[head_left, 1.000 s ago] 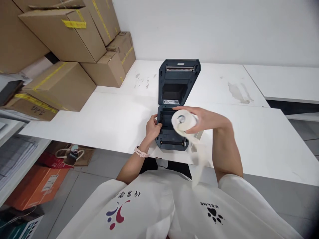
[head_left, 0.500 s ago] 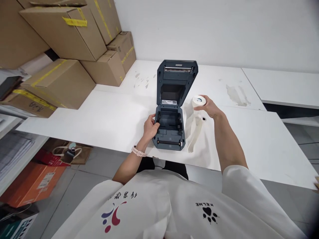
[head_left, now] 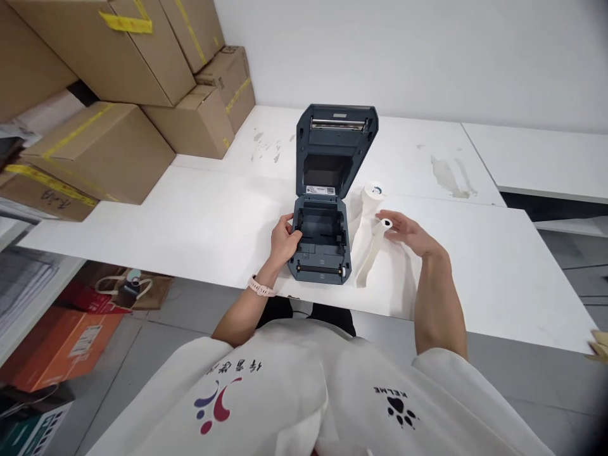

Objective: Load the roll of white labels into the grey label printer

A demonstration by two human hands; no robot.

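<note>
A dark grey label printer [head_left: 321, 237] stands on the white table with its lid [head_left: 335, 145] raised and its roll bay bare. My left hand [head_left: 285, 240] grips the printer's left side, thumb over the edge. Right of the printer, a thick roll of white labels [head_left: 373, 192] stands with a strip hanging from it. Nearer me is a small, nearly bare roll [head_left: 386, 225] with a loose paper strip trailing toward the table's front edge. My right hand [head_left: 408, 232] is beside this small roll, fingers apart; whether they touch it I cannot tell.
Cardboard boxes [head_left: 104, 149] with yellow tape are stacked at the table's left end. A white wall [head_left: 403, 57] rises behind the white table [head_left: 213, 221]. On the floor at left are an orange box [head_left: 71, 345] and a paper bag [head_left: 159, 294].
My right hand has let go of the thick label roll and moved toward me, to the small roll. My left hand stays on the printer. The view has shifted slightly.
</note>
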